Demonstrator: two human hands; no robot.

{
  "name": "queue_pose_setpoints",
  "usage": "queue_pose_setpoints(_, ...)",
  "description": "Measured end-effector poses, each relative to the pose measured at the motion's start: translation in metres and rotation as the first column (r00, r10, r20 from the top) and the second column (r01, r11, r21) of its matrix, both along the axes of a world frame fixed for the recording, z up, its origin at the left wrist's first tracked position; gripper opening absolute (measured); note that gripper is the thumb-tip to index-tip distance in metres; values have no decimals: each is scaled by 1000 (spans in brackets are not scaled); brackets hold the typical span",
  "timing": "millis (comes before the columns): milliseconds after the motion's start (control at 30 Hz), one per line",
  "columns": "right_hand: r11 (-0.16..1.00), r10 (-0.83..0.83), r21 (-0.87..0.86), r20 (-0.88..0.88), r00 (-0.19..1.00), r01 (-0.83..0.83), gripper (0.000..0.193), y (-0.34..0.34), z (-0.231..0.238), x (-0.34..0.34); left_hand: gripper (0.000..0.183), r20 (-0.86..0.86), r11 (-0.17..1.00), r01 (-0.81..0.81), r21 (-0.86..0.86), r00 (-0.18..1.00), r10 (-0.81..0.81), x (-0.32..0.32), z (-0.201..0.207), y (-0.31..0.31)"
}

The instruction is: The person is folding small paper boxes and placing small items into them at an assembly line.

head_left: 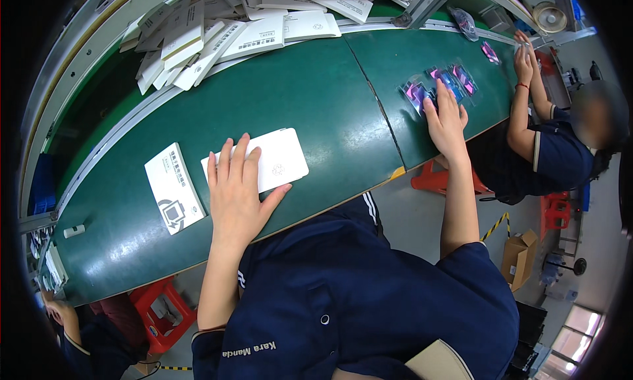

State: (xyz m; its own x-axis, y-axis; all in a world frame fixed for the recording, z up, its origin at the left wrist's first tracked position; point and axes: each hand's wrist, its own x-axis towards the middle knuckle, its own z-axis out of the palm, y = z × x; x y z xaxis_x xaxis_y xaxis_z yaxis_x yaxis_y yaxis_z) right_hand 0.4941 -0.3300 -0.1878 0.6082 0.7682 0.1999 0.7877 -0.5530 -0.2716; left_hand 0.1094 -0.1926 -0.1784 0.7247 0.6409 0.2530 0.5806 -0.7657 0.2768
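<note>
My left hand (236, 185) lies flat on a flat white piece with rounded corners (283, 161), its fingers spread and holding nothing. A faint mark shows on the white surface, and the palm hides part of it. Left of that hand, a white printed box (174, 189) rests flat on the green table. To the right, my right hand (447, 124) reaches over several clear packets with pink and blue contents (443, 83). Its fingers are stretched out and touch or hover just over the nearest packets; which of the two I cannot tell.
A loose heap of white boxes (264, 33) lies along the far side. A small white cylinder (74, 231) sits at the left. One co-worker (554, 139) works at the right, another person's hand (60, 311) shows at lower left. A seam (376, 99) crosses the green table.
</note>
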Motion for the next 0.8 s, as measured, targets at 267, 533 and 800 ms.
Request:
queue_pose_setpoints(267,998,-39,51,39,998,37,59,-12,-6,35,68,2,1000,4,7,1000,-4,1,1,1)
queue_pose_setpoints(533,986,163,12,184,969,-168,64,-7,-4,-20,70,21,1000,0,7,1000,0,1,1,1)
queue_pose_setpoints(800,875,464,154,2,886,-459,55,14,2,-92,83,52,971,49,-235,998,-38,10,22,8)
